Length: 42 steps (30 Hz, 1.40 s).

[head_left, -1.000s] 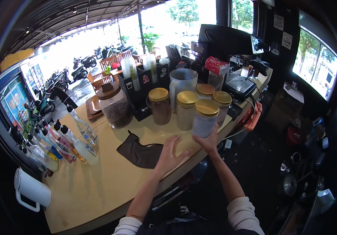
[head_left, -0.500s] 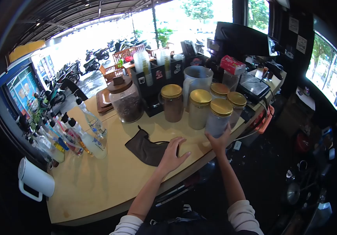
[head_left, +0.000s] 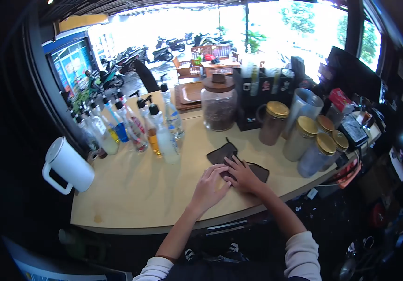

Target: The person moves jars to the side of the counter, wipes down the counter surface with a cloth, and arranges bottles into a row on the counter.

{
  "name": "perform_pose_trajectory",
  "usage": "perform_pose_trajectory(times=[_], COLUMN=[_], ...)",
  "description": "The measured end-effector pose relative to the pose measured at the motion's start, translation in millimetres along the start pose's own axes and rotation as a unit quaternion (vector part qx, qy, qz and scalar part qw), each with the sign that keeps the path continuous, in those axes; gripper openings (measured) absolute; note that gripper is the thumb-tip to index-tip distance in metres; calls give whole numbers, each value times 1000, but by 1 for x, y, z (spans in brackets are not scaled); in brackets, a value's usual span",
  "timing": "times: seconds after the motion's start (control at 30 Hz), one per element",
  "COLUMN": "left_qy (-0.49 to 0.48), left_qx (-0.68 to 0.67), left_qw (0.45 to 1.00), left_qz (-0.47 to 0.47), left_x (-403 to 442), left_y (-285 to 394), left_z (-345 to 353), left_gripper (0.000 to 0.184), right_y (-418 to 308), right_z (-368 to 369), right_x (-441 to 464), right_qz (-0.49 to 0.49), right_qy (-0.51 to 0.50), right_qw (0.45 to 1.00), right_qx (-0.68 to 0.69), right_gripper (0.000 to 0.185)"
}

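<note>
A dark brown cloth (head_left: 256, 172) lies on the wooden counter (head_left: 131, 196) near its front edge. On top of it rests my right hand (head_left: 243, 176), fingers spread and flat. My left hand (head_left: 209, 187) is beside it at the cloth's left edge, fingers apart and curved, its fingertips close to my right hand. Neither hand has anything lifted. To the right, gold-lidded jars stand grouped, among them a jar with pale contents (head_left: 314, 157) and a brown-filled jar (head_left: 273, 124).
Several pump bottles (head_left: 166, 143) stand at the left, with a white jug (head_left: 70, 166) at the counter's left end. Behind the cloth are a wooden-lidded glass jar (head_left: 219, 103) and a black cup holder (head_left: 248, 98). A clear pitcher (head_left: 303, 110) stands behind the gold-lidded jars.
My right hand has let go of the pale jar and moved left onto the cloth. The view has turned left, and my left hand is now near my right.
</note>
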<state>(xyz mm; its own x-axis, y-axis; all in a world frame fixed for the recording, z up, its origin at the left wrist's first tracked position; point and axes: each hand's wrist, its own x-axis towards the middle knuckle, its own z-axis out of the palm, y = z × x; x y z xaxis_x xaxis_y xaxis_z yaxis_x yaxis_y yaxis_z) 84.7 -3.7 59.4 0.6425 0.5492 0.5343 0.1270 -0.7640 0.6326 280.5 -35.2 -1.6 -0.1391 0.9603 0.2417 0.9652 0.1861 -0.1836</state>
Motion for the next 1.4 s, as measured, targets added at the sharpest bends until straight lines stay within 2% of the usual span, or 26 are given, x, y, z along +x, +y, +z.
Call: perform_pose_trajectory(times=[0.07, 0.13, 0.17, 0.23, 0.33, 0.47, 0.57, 0.67, 0.77, 0.9, 1.0, 1.07, 1.1, 1.13, 1.2, 1.23, 1.3, 1.33, 1.37, 1.4], left_qy=[13, 34, 54, 81, 128, 176, 197, 222, 236, 236, 228, 221, 216, 212, 263, 250, 227, 207, 204, 204], left_qx=[26, 39, 25, 19, 20, 15, 2, -3, 4, -5, -34, -48, -64, -67, -120, -130, -143, -151, -155, -120], left_qw=[999, 998, 997, 994, 987, 976, 971, 964, 959, 956, 959, 961, 961, 962, 947, 950, 955, 959, 960, 964], left_qz=[-34, -41, -53, -70, -95, -125, -138, -142, -156, -175, -165, -161, -161, -157, -140, -132, -126, -120, -116, -118], left_x=[-15, -32, -40, -55, -75, -96, -105, -115, -127, -133, -129, -121, -115, -107, -87, -74, -48, -33, -18, -4], left_y=[-9, -21, -25, -32, -43, -57, -63, -72, -86, -100, -110, -126, -136, -144, -163, -172, -182, -186, -189, -196], left_z=[-24, -46, -57, -79, -104, -127, -142, -156, -171, -191, -205, -214, -216, -217, -213, -210, -202, -197, -191, -184], left_gripper=[40, 39, 37, 36, 34, 34, 34, 35, 36, 36, 35, 35, 34, 34, 35, 41, 47, 54, 54, 63], right_y=[10, 28, 31, 25, -8, -85, -143, -184, -207, -251, -270, -272, -267, -264, -251, -242, -215, -203, -190, -177], right_z=[2, 8, 13, 19, 31, 36, 41, 57, 87, 112, 119, 118, 122, 107, 71, 58, 48, 43, 40, 40], right_x=[27, 53, 56, 70, 56, 37, 38, 58, 109, 176, 203, 211, 211, 206, 188, 183, 176, 177, 180, 182], right_qz=[37, 163, 153, 224, 168, 78, 13, -75, -105, -102, -123, -129, -134, -129, -132, -126, -33, -31, 33, 96], right_qy=[-34, 3, -4, 31, 35, 7, -29, -16, 24, 30, 3, -41, 21, 25, 169, 305, 409, 411, 433, 453], right_qw=[999, 987, 988, 972, 983, 996, 999, 997, 994, 994, 991, 985, 978, 980, 924, 911, 869, 870, 855, 835], right_qx=[4, -8, -6, -61, -64, -42, -13, 2, 5, 34, 44, 109, 155, 153, 318, 248, 276, 271, 285, 298], right_gripper=[55, 56, 56, 57, 57, 59, 60, 59, 60, 61, 63, 62, 58, 58, 51, 49, 55, 55, 61, 67])
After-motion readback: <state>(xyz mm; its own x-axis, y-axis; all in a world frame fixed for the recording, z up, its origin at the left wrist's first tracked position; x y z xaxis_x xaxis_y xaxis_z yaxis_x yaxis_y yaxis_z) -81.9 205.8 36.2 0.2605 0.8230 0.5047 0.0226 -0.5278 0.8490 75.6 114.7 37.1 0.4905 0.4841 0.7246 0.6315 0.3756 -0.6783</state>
